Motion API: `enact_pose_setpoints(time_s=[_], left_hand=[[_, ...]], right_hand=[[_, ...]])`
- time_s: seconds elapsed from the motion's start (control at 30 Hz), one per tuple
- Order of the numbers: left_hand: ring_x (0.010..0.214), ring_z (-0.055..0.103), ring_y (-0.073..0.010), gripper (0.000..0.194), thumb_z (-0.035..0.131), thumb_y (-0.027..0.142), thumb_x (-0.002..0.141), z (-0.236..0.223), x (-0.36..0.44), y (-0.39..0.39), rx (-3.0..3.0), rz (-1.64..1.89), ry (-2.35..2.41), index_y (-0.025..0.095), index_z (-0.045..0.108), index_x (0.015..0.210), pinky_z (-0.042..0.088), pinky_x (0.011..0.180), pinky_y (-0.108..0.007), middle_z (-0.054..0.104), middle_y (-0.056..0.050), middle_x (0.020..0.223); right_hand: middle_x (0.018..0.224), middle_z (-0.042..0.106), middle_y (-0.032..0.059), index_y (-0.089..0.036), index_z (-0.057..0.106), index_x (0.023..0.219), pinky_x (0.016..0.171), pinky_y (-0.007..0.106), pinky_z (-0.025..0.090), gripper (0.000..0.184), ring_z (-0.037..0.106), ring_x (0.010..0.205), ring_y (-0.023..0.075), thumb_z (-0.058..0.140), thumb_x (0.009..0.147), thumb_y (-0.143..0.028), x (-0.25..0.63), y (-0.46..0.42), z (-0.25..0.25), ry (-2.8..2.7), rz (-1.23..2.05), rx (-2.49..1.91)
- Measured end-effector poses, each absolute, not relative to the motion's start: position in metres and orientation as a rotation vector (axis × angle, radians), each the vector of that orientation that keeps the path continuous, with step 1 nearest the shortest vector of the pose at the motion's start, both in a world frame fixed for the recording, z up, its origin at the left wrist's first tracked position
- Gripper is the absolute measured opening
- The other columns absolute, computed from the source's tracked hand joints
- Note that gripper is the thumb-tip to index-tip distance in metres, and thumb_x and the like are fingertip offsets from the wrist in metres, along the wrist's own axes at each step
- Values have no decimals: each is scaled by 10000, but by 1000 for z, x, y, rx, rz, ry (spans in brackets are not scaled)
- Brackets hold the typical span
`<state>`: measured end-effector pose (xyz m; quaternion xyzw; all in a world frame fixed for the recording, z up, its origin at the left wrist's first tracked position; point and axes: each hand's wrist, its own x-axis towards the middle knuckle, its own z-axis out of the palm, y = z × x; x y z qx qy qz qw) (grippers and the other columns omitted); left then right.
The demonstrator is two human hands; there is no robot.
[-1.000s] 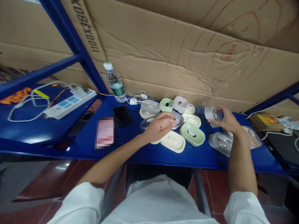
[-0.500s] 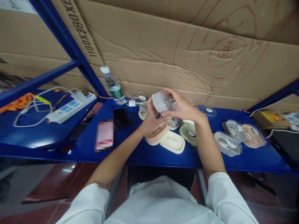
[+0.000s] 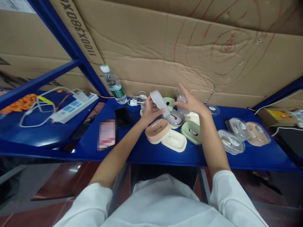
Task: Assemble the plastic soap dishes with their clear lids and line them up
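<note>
Left hand: the left hand [image 3: 148,111] pinches a grey tray [image 3: 160,102], tilted on edge, lifted above the pile.
Right hand: the right hand [image 3: 191,102] is wrapped round a clear cover [image 3: 180,96], just right of the grey tray and apart from it.
Progress: judged part done; two covered cases [image 3: 231,142] lie well right of the grip, while several open trays wait below it (count uncertain).
Item look: grey tray is a shallow oval, matte plastic; clear cover is transparent and hard to outline.
Beneath grip: a pink tray [image 3: 157,130], a cream tray [image 3: 174,140] and a green tray [image 3: 191,131] rest on the blue shelf [image 3: 151,156].
Left of grip: a water bottle [image 3: 113,84] and a black phone [image 3: 123,117].
</note>
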<state>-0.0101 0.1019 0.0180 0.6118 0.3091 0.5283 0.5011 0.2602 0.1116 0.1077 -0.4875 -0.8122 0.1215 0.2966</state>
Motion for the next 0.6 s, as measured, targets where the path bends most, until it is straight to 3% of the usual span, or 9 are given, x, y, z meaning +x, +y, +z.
enact_pose_setpoints(time_s=[0.1, 0.17, 0.23, 0.3, 0.43, 0.6], left_hand=[[1190, 707, -263, 1118, 978, 594, 703, 18, -7, 99, 1470, 1276, 710, 371, 262, 1533, 608, 1033, -510, 609, -106, 1417], [1203, 706, -269, 1109, 981, 570, 711, 18, -6, 97, 1477, 1284, 689, 380, 268, 1540, 608, 1039, -514, 602, -108, 1435], [1256, 690, -293, 1112, 977, 560, 721, 19, -6, 95, 1487, 1298, 684, 379, 270, 1559, 602, 1053, -525, 582, -125, 1478], [1297, 670, -315, 1111, 973, 552, 729, 20, -8, 94, 1497, 1310, 708, 374, 277, 1577, 606, 1047, -523, 560, -143, 1517], [1267, 681, -303, 1110, 978, 519, 736, 23, -12, 96, 1491, 1328, 760, 365, 294, 1597, 630, 1007, -486, 567, -148, 1525], [1245, 702, -297, 1085, 965, 562, 727, 28, -15, 100, 1416, 1304, 712, 324, 363, 1599, 624, 1025, -468, 625, -133, 1489]], right_hand=[[1675, 480, 180, -211, 493, 1623, 1298, 585, 336, 855, 421, 1577, 376, 704, 943, -685, 240, 101, 114, -2180, 227, -1179], [1466, 678, 144, -230, 679, 1427, 1190, 500, 462, 608, 617, 1389, 329, 605, 1015, -672, 224, 90, 120, -2253, 311, -1053], [1206, 789, 105, -219, 768, 1209, 1020, 418, 535, 505, 733, 1133, 286, 569, 1044, -653, 209, 82, 122, -2316, 440, -985], [1060, 807, 78, -206, 774, 1099, 911, 369, 523, 479, 745, 991, 261, 574, 1045, -638, 199, 78, 120, -2322, 513, -971], [975, 775, 47, -199, 737, 1031, 825, 324, 480, 458, 698, 896, 223, 565, 1042, -624, 197, 84, 112, -2254, 618, -949], [807, 657, -1, -203, 656, 886, 742, 301, 427, 434, 574, 773, 181, 515, 1059, -576, 214, 90, 116, -2185, 551, -1038]])
